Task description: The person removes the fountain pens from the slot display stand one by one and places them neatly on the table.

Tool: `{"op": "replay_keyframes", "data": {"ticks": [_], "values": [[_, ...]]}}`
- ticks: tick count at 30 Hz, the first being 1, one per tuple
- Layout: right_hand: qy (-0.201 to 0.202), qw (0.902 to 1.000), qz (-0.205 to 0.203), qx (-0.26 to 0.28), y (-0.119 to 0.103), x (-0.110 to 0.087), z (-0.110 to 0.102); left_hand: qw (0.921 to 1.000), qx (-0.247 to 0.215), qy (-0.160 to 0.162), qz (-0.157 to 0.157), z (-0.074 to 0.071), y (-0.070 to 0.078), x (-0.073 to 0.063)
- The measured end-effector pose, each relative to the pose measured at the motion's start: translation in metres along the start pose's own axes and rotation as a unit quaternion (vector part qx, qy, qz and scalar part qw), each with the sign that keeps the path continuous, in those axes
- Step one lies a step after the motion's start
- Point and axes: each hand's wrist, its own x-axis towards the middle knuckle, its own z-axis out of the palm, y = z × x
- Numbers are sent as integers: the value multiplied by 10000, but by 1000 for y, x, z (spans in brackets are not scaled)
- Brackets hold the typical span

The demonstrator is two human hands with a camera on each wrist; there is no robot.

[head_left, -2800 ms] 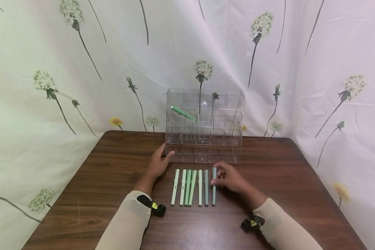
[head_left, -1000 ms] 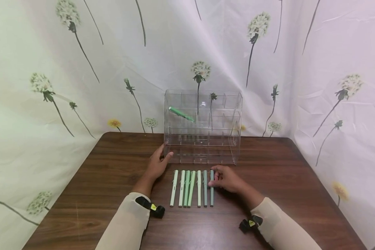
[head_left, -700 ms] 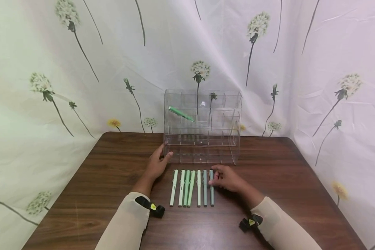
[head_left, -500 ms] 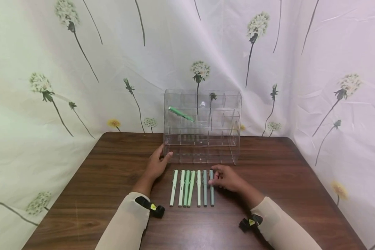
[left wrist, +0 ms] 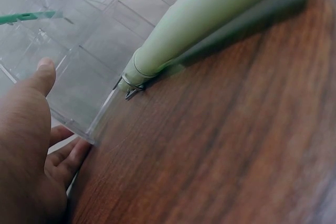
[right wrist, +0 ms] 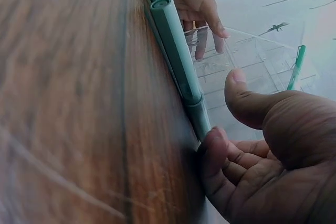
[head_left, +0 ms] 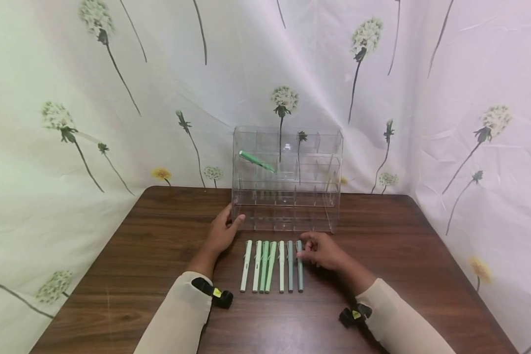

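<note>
A row of several pens lies side by side on the table, running from pale green pens point(head_left: 245, 270) and mid-green ones at the left to two blue-grey pens at the right. My right hand point(head_left: 322, 250) is beside the rightmost blue-grey pen point(head_left: 300, 278). In the right wrist view its index fingertip is right at that pen's cap point(right wrist: 198, 116), and the thumb point(right wrist: 240, 95) stands apart from it. My left hand point(head_left: 222, 231) grips the lower left corner of a clear tiered organizer point(head_left: 287, 196), thumb in front. One green pen point(head_left: 256, 161) lies slanted in an upper tier.
The organizer stands towards the back of the brown wooden table point(head_left: 159, 246), behind the row of pens. A white cloth with printed dandelions point(head_left: 128, 142) hangs around the back and sides. Black straps with small cameras point(head_left: 219, 295) sit on both wrists.
The rightmost blue-grey pen has moved left, closer to its neighbour. Since then my right thumb has drawn back slightly from that pen. The left hand keeps its grip on the organizer.
</note>
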Motion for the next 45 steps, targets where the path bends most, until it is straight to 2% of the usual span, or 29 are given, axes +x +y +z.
{"op": "replay_keyframes", "data": {"ticks": [6,16,25,31,45], "values": [[61,9998,-170,-126,-2,-1,-4,10000,-10,-43,-7,0,-1,-2],[157,9985,-20,-525,-22,-3,-13,9999,-106,-88,36,0,1,-3],[327,9958,-77,-850,-27,-8,-25,10000,-52,-42,41,0,-1,-1],[533,9919,-158,-1143,-38,-4,-34,10000,4,-22,22,0,-2,-1],[325,9908,-466,-1227,-72,11,-46,10000,-60,-39,7,0,-1,0]]}}
